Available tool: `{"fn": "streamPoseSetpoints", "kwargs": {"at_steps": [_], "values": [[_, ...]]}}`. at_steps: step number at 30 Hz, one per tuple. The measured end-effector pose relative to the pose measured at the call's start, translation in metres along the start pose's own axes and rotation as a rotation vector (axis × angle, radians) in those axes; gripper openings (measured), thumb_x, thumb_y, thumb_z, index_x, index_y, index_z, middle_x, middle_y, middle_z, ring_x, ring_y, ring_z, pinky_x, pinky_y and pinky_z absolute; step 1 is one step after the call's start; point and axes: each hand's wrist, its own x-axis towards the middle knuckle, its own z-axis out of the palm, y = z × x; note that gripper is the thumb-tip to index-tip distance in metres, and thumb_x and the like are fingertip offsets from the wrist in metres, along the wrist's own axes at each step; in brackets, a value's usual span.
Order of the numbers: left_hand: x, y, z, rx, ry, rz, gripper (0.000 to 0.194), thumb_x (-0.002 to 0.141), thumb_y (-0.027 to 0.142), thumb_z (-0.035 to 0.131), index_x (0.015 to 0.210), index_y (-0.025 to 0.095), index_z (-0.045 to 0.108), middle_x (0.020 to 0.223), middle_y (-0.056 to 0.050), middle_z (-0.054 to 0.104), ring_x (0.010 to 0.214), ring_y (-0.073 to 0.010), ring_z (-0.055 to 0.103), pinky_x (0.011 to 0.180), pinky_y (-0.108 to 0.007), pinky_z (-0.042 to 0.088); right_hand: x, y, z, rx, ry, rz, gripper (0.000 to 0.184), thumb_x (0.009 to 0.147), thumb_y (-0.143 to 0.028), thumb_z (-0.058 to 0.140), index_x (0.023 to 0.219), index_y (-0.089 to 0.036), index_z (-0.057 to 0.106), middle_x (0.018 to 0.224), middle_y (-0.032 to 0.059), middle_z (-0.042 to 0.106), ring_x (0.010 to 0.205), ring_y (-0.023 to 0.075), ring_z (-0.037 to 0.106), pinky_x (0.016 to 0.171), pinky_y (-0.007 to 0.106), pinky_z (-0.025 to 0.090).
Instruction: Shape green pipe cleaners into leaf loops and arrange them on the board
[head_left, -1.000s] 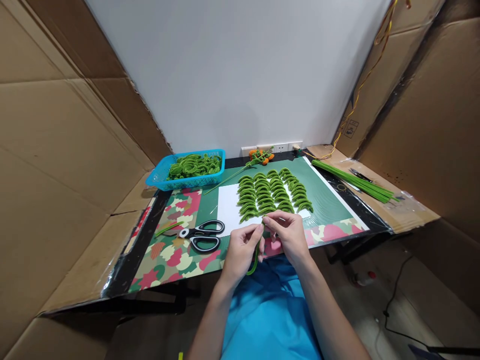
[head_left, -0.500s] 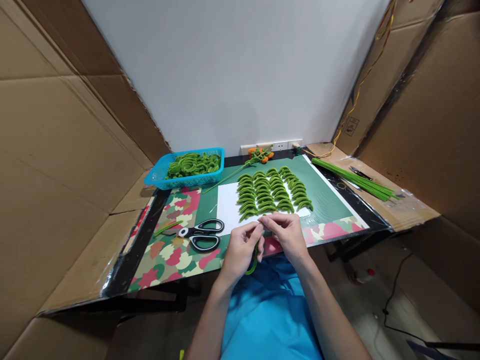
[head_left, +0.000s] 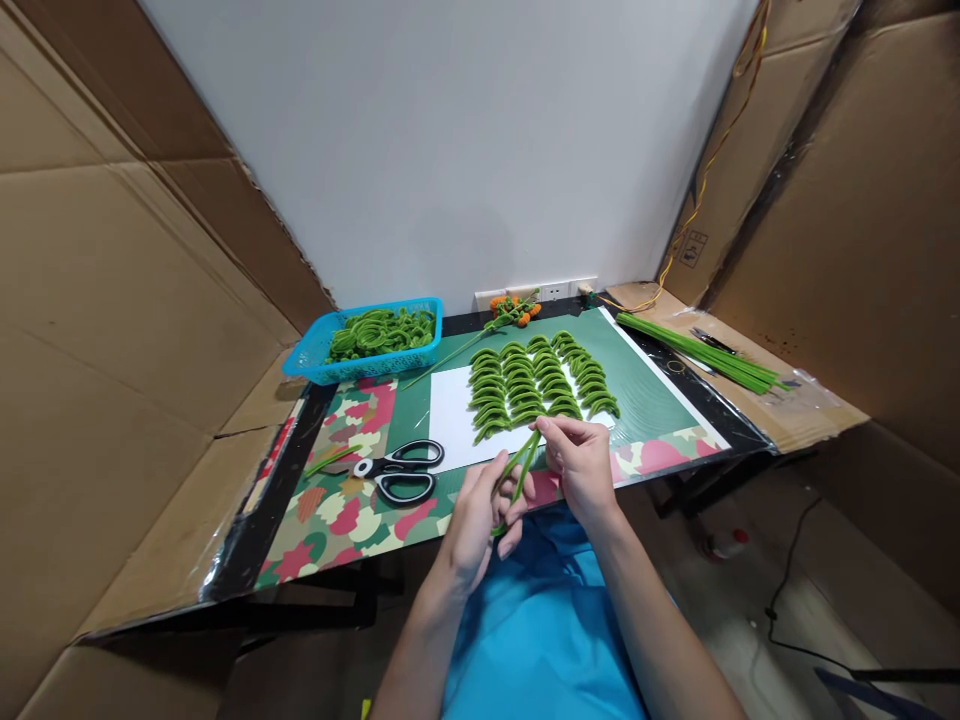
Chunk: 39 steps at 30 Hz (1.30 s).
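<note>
A green pipe cleaner (head_left: 529,464), bent into a narrow loop, runs between my hands above the table's front edge. My right hand (head_left: 585,470) pinches its upper end between thumb and fingertips. The lower part passes through the curled fingers of my left hand (head_left: 472,525), which hold it loosely. Just beyond my hands, rows of curved green pipe cleaner pieces (head_left: 525,385) lie on a white sheet (head_left: 448,410). To the left of my left hand, black-and-white scissors (head_left: 397,470) rest with their handles towards me, beside short green pieces (head_left: 330,460).
At the back left stands a blue basket (head_left: 300,365) of green coils. An orange-flowered stem (head_left: 517,310) lies behind the rows. Straight green pipe cleaners (head_left: 697,352) and small black snips (head_left: 712,341) lie at the right. Cardboard walls (head_left: 825,220) flank the table.
My hands were together at the fingertips; now the right hand pinches the upper end of the loop and the left has dropped lower, its fingers loosened. More of the pipe cleaner shows.
</note>
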Motion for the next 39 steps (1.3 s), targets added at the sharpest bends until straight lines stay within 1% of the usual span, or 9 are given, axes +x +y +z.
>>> {"fn": "streamPoseSetpoints", "kwargs": {"at_steps": [2, 5, 11, 16, 20, 24, 29, 34, 39], "values": [[-0.008, -0.003, 0.004, -0.074, 0.009, -0.057, 0.048, 0.092, 0.063, 0.066, 0.079, 0.018, 0.057, 0.050, 0.009, 0.044, 0.027, -0.0040, 0.027, 0.029, -0.017, 0.018, 0.000, -0.001, 0.000, 0.043, -0.001, 0.035, 0.032, 0.080, -0.045, 0.089, 0.078, -0.014, 0.083, 0.054, -0.0067, 0.041, 0.046, 0.0049, 0.026, 0.042, 0.024, 0.018], [-0.017, -0.011, 0.008, -0.150, -0.008, -0.090, 0.043, 0.095, 0.058, 0.064, 0.078, 0.021, 0.050, 0.049, 0.009, 0.044, 0.026, -0.0045, 0.026, 0.029, -0.016, 0.018, 0.000, -0.002, 0.001, 0.060, -0.008, 0.056, 0.033, 0.079, -0.046, 0.089, 0.079, -0.014, 0.083, 0.053, -0.0073, 0.040, 0.045, 0.0050, 0.026, 0.042, 0.024, 0.017], [-0.025, -0.025, 0.014, -0.214, 0.047, -0.047, 0.046, 0.093, 0.056, 0.067, 0.074, 0.022, 0.044, 0.046, 0.008, 0.044, 0.025, -0.0044, 0.025, 0.028, -0.015, 0.018, 0.000, -0.003, 0.000, 0.074, 0.001, 0.062, 0.033, 0.079, -0.047, 0.089, 0.077, -0.014, 0.081, 0.050, -0.0085, 0.037, 0.045, 0.0048, 0.024, 0.043, 0.024, 0.017], [-0.033, -0.035, 0.013, -0.261, 0.057, -0.084, 0.050, 0.091, 0.061, 0.070, 0.074, 0.021, 0.045, 0.045, 0.009, 0.041, 0.027, -0.0031, 0.022, 0.030, -0.015, 0.016, 0.001, -0.003, 0.000, 0.104, 0.010, 0.061, 0.032, 0.079, -0.044, 0.090, 0.077, -0.014, 0.081, 0.049, -0.0089, 0.036, 0.045, 0.0047, 0.023, 0.043, 0.024, 0.016], [-0.038, -0.046, 0.011, -0.309, 0.113, -0.032, 0.049, 0.094, 0.058, 0.070, 0.076, 0.020, 0.045, 0.048, 0.009, 0.042, 0.030, -0.0016, 0.020, 0.032, -0.014, 0.015, 0.001, -0.004, 0.001, 0.099, 0.017, 0.061, 0.032, 0.077, -0.044, 0.091, 0.076, -0.014, 0.080, 0.050, -0.0086, 0.038, 0.044, 0.0049, 0.024, 0.042, 0.025, 0.016], [-0.039, -0.052, 0.011, -0.293, 0.109, -0.012, 0.047, 0.094, 0.057, 0.070, 0.079, 0.021, 0.044, 0.052, 0.009, 0.045, 0.030, -0.0014, 0.020, 0.033, -0.015, 0.015, 0.000, -0.004, 0.002, 0.094, 0.027, 0.055, 0.032, 0.077, -0.045, 0.091, 0.076, -0.014, 0.080, 0.049, -0.0093, 0.036, 0.044, 0.0049, 0.022, 0.042, 0.025, 0.016], [-0.040, -0.053, 0.012, -0.259, 0.099, -0.003, 0.050, 0.096, 0.059, 0.068, 0.076, 0.022, 0.041, 0.048, 0.008, 0.044, 0.031, -0.0026, 0.019, 0.033, -0.015, 0.015, 0.001, -0.005, 0.001, 0.096, 0.030, 0.056, 0.032, 0.077, -0.045, 0.091, 0.077, -0.014, 0.080, 0.049, -0.0098, 0.033, 0.045, 0.0052, 0.021, 0.042, 0.025, 0.016], [-0.043, -0.058, 0.015, -0.245, 0.144, 0.008, 0.052, 0.094, 0.060, 0.070, 0.074, 0.021, 0.042, 0.046, 0.009, 0.039, 0.036, -0.0031, 0.018, 0.035, -0.015, 0.014, 0.000, -0.006, 0.002, 0.064, 0.040, 0.056, 0.034, 0.075, -0.047, 0.091, 0.075, -0.015, 0.080, 0.050, -0.0089, 0.037, 0.044, 0.0055, 0.023, 0.042, 0.026, 0.017], [-0.043, -0.056, 0.019, -0.208, 0.135, 0.047, 0.057, 0.094, 0.065, 0.069, 0.073, 0.021, 0.040, 0.052, 0.008, 0.041, 0.037, -0.0024, 0.019, 0.037, -0.016, 0.012, -0.002, -0.005, 0.001, 0.067, 0.070, 0.030, 0.033, 0.076, -0.046, 0.091, 0.075, -0.015, 0.079, 0.049, -0.0089, 0.037, 0.043, 0.0057, 0.025, 0.042, 0.026, 0.018]]}}
